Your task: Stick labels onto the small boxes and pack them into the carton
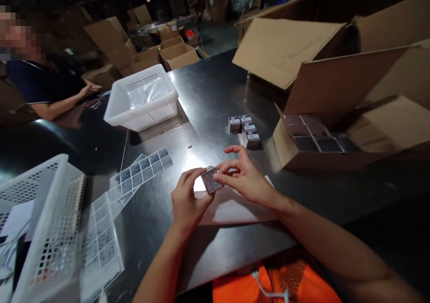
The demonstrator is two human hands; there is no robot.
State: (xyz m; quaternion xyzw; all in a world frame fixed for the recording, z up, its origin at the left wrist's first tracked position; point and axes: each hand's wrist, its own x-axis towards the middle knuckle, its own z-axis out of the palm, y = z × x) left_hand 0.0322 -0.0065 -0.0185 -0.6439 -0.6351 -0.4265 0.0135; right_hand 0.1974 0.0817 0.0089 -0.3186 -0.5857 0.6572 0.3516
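Observation:
My left hand point(188, 197) grips a small square box point(211, 181) between thumb and fingers, one printed face turned up. At the box's right edge, the thumb and a finger of my right hand point(244, 177) pinch close together, while its index finger is raised. Anything thin between those fingertips is too small to make out. Beneath both hands lies a pale sheet point(231, 209). Beyond my right hand stand several small boxes point(252, 137) with white labels on top. Sheets of printed labels point(148, 168) lie to the left, some overlapping.
At right, an open carton point(285, 146) holds rows of dark boxes, with bigger cartons point(285, 43) behind. A white basket point(141, 119) with plastic bags stands at the back; another basket point(63, 231) is near left. Across the metal table point(204, 88), a person point(50, 83) works.

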